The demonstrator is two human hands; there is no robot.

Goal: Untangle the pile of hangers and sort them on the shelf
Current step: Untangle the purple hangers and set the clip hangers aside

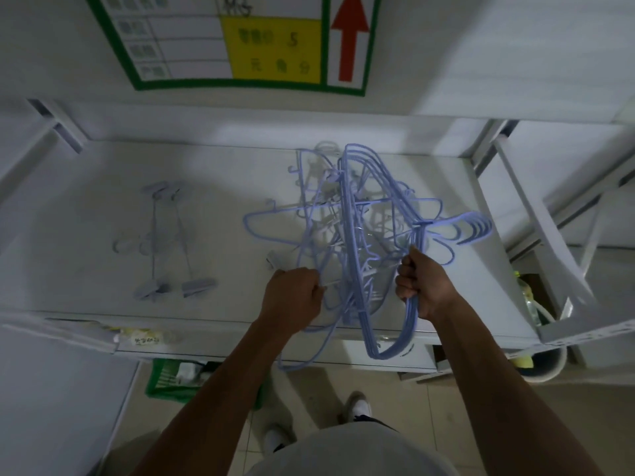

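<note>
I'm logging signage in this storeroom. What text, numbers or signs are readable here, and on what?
"5": handwritten, in the yellow panel of the wall chart.
Red arrow, pointing up: on the chart's right strip.
Remaining chart print, shelf-edge label, green bag print: too blurred to read.

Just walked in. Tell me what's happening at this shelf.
A person stands at a white metal shelf, working on a tangled pile of light blue wire hangers. The left hand grips strands at its near left; the right hand grips a bundle on its right. Two grey clip hangers lie apart on the shelf's left side, already separated.
</note>
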